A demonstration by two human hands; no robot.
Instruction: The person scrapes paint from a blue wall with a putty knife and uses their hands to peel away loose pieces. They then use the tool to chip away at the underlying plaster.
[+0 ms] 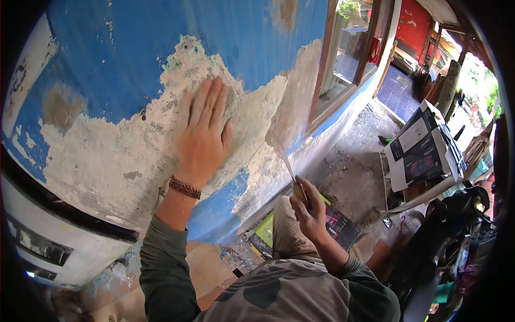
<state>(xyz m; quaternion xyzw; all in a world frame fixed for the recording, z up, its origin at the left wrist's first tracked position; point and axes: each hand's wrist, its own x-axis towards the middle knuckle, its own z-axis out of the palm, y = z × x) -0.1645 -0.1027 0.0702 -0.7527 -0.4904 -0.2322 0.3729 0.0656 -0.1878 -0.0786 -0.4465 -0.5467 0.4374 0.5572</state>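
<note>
My left hand [203, 137] lies against the wall [120, 158] with its fingers stretched out, over a patch of bare, pale plaster. Blue paint [129, 48] surrounds this patch, with ragged, flaking edges. A brown braided bracelet [185, 187] circles the left wrist. Lower and to the right, my right hand [310, 212] is closed around the handle of a scraper [287, 162], a thin-bladed tool whose blade points up toward the wall beside the window. The blade's tip overlaps a greyish bare area of plaster in this view.
A brown-framed window [348, 59] is set in the wall at the upper right. Printed cardboard boxes [421, 147] stand on the dusty floor [351, 169], with a motorcycle [442, 236] nearer me. Flat printed cardboard [343, 228] lies by my knee. Blue tiles [399, 91] show beyond.
</note>
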